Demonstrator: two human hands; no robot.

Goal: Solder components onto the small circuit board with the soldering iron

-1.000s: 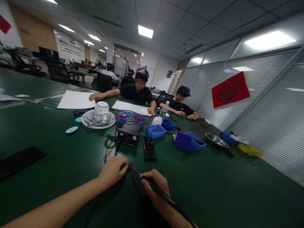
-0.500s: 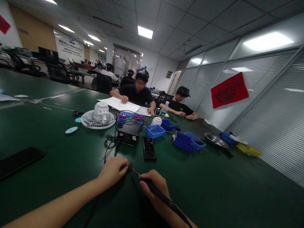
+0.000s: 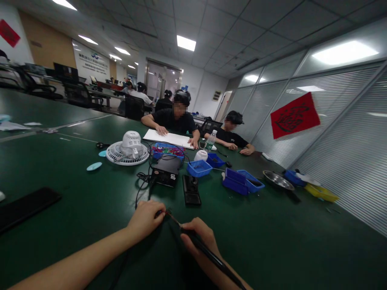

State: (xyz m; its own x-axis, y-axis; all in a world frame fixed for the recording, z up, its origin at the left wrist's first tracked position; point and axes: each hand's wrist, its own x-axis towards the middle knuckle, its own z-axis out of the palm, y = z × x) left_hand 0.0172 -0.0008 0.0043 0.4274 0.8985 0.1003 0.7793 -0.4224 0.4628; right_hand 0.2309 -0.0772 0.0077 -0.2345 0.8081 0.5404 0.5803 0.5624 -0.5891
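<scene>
My right hand (image 3: pixel 201 235) is closed around the black handle of a soldering iron (image 3: pixel 211 257), its cord running toward the bottom edge. The iron's thin tip points left and reaches a small part with reddish wires (image 3: pixel 168 211), too small to make out well. That part sticks out of the pinched fingers of my left hand (image 3: pixel 146 217), which rests low over the green table (image 3: pixel 99 217). Whether the tip touches the part I cannot tell. Just beyond my hands are a black power box (image 3: pixel 165 171) with cables and a black iron stand (image 3: pixel 191 190).
Blue trays (image 3: pixel 199 168) stand past the stand, one with red wires (image 3: pixel 167 151). A white fan housing (image 3: pixel 132 147) sits left, a dark flat slab (image 3: pixel 30 207) nearer. To the right are a metal pan (image 3: pixel 278 180) and a yellow tray (image 3: pixel 322 192). Two people sit opposite.
Across the table, a person's loose white sheet now lies flat, lined up with the stack. My hands keep their hold and have hardly moved; the view has shifted slightly.
</scene>
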